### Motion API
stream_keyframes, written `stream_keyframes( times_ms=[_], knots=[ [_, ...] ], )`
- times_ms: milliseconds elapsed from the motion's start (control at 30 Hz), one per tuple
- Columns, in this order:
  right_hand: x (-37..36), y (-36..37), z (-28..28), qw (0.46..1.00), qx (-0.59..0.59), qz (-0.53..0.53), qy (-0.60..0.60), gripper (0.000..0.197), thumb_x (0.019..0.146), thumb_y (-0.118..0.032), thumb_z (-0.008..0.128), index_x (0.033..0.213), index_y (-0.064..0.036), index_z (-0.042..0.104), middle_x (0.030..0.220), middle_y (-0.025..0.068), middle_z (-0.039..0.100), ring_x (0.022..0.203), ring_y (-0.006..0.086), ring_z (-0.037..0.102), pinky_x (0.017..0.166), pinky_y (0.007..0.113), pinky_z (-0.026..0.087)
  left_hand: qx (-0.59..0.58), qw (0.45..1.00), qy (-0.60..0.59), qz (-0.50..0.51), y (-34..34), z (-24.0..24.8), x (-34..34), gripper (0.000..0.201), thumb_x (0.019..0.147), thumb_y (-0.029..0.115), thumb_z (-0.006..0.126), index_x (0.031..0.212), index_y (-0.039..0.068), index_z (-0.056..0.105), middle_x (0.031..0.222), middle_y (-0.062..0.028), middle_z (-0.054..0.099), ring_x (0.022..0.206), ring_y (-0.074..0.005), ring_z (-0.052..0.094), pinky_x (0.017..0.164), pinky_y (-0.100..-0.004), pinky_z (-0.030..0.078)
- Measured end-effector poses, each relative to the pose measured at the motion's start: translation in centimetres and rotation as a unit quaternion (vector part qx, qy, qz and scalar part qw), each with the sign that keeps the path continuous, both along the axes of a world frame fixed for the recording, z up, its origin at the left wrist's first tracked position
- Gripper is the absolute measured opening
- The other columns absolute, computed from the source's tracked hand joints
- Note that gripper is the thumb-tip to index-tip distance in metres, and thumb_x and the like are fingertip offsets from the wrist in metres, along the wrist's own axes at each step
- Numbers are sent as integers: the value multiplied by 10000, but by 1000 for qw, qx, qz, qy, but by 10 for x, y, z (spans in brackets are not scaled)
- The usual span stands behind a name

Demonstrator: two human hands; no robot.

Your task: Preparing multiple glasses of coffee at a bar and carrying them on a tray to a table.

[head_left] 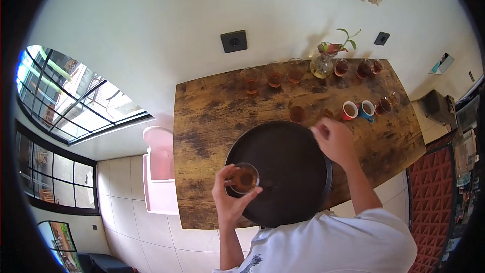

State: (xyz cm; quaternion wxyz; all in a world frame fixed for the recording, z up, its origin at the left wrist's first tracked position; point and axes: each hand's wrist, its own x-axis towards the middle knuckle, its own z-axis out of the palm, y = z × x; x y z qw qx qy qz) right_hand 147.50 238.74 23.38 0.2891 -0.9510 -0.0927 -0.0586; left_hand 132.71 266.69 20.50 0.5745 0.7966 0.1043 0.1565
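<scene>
My left hand is closed around a clear glass with brown drink in it, over the left part of a round black tray. The tray lies at the table's front edge. Beyond its far right rim is my right hand, its fingers loosely curled and apart, with nothing visible in them. Just past those fingertips stands a glass, partly covered by the hand. To its left is a larger glass of brown drink. A red cup and a blue cup stand to the right.
Along the wall side of the wooden table stand several drink glasses and a glass vase with a plant. More glasses are at the right. A pink plastic chair stands left of the table.
</scene>
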Motion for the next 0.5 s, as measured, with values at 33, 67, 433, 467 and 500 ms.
stream_keyframes(
  times_ms=[33, 67, 433, 467, 500],
  knots=[
    [-20, -16, -6, 998, -15, -46, 50, 249, 891, -310, 732, 973, -85, 663, 782, 112, 662, 748, 316, 668, 661, 442, 504, -22, 999, -4, 24, 2, -5, 2, 829, 617, 191, 988, 1312, 51, 557, 1174, -92, 675, 1129, -220, 646, 908, -375, 516],
    [-36, -30, -9, 990, -32, -96, 99, 275, 883, -325, 742, 1004, -90, 663, 785, 121, 671, 754, 328, 676, 662, 440, 506, -22, 1000, -1, 18, 0, -6, 6, 829, 617, 191, 988, 1312, 51, 557, 1174, -92, 675, 1129, -220, 646, 908, -375, 516],
    [-81, -74, -97, 954, 176, 10, 242, 556, 879, -130, 736, 1365, -54, 477, 893, 257, 677, 903, 443, 694, 775, 479, 523, -13, 998, -57, -2, 0, -4, 110, 776, 731, 207, 937, 1360, 9, 527, 1281, -146, 618, 1211, -263, 610, 984, -416, 517],
    [-85, -78, -98, 955, 179, 26, 233, 525, 899, -64, 699, 1368, -23, 467, 847, 205, 661, 794, 300, 647, 701, 401, 497, 7, 998, -51, -20, -3, -1, 121, 771, 744, 214, 930, 1365, 0, 525, 1303, -162, 612, 1223, -270, 607, 985, -418, 521],
    [-88, -82, -99, 956, 182, 42, 224, 496, 920, 2, 662, 1370, 7, 456, 801, 152, 645, 685, 156, 600, 628, 323, 470, 6, 999, -49, -18, -6, 1, 131, 771, 744, 214, 930, 1365, 0, 525, 1303, -162, 612, 1223, -270, 607, 985, -418, 521]
  ],
)
